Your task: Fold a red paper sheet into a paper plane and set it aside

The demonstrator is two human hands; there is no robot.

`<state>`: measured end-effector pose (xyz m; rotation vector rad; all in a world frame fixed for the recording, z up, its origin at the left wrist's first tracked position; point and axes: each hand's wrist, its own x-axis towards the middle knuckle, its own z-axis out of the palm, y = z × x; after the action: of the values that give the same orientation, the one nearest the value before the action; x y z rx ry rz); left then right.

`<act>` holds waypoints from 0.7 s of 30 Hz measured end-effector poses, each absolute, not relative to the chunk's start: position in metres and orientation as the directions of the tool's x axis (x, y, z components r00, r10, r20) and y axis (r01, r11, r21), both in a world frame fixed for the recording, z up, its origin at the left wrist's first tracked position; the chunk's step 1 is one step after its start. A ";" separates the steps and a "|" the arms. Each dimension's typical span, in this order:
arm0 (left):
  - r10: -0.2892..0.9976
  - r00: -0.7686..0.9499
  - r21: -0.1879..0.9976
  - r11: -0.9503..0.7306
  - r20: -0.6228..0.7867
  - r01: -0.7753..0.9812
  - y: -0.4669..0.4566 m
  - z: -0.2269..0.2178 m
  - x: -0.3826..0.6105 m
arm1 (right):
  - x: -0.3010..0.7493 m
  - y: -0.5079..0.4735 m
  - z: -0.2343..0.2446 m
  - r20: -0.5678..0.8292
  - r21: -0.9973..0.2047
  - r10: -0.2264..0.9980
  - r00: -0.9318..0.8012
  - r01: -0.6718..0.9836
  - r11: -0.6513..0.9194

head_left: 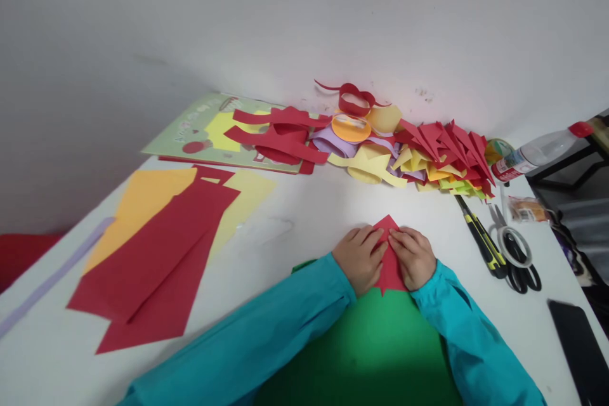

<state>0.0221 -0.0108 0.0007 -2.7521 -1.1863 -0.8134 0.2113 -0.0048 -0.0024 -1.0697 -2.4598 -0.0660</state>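
Observation:
A folded piece of red paper (391, 269) with a pointed top lies near the table's front edge. My left hand (361, 258) has its fingers bent and pressed on the paper's left side. From the right, my right hand (413, 256) pinches the same paper near its upper middle, thumb and fingertips close together. The two hands almost meet over it and cover much of its sides. Below the paper a smooth green surface (375, 349) shows between my blue sleeves.
Red paper sheets (157, 254) lie at left. Along the wall sit a picture folder (190, 133), paper rings (354, 101) and a heap of folded red pieces (447, 139). At right are a utility knife (483, 238), scissors (521, 266), tape (526, 247), a bottle (537, 152) and a phone (578, 342).

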 end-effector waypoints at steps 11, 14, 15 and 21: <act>0.702 0.549 0.215 -0.684 0.454 0.697 -0.012 0.004 0.026 | 0.192 -0.009 0.019 0.274 -0.003 0.816 -0.510 0.848 0.531; 0.712 0.536 0.209 -0.670 0.453 0.713 -0.013 0.004 0.027 | 0.193 -0.004 0.016 0.266 -0.003 0.831 -0.488 0.862 0.507; 0.713 0.537 0.204 -0.668 0.452 0.716 -0.013 0.004 0.027 | 0.193 -0.002 0.015 0.265 0.001 0.836 -0.481 0.867 0.499; 0.714 0.521 0.202 -0.660 0.468 0.723 -0.014 0.002 0.028 | 0.190 0.012 0.016 0.296 0.072 0.860 -0.416 0.907 0.414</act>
<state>0.0277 -0.0139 0.0018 -2.7237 -1.2870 -0.8245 0.1904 0.0119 0.0156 -1.5596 -2.4554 -0.3268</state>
